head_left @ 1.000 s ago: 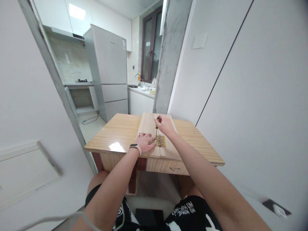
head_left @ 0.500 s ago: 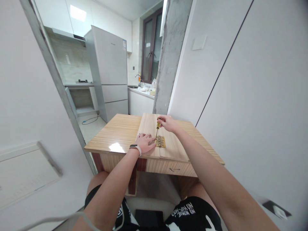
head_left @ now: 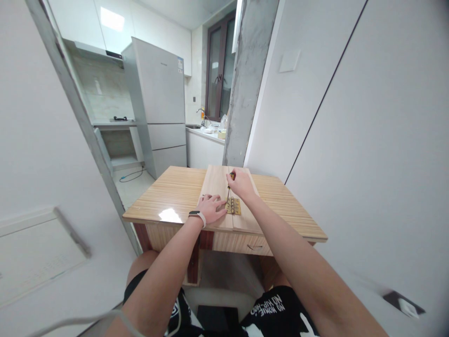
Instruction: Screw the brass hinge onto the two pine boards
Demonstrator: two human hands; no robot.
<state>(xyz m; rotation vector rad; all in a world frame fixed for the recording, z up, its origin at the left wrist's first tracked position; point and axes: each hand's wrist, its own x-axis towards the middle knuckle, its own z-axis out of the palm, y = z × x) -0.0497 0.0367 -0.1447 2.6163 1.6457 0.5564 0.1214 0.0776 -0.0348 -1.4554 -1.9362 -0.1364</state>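
My right hand (head_left: 242, 182) is wrapped round the handle of a screwdriver (head_left: 229, 193), which stands nearly upright with its tip down at the left leaf of a brass hinge (head_left: 233, 206). The hinge lies across the seam between two pale wooden boards (head_left: 215, 180). Flat on the left board rests my left hand (head_left: 211, 209), fingers spread, its fingertips close to the hinge's left edge. Whether a screw sits under the tip is too small to tell.
The boards lie on a wooden desk (head_left: 164, 192) with a drawer (head_left: 242, 244) in front. A white wall (head_left: 351, 140) rises close on the right. Beyond the desk stand a grey fridge (head_left: 159, 89) and a kitchen counter (head_left: 206, 135). A cable (head_left: 87, 320) crosses at lower left.
My right hand has turned and closed further round the screwdriver handle, its forearm shifting left. The left hand, boards and hinge stay in place.
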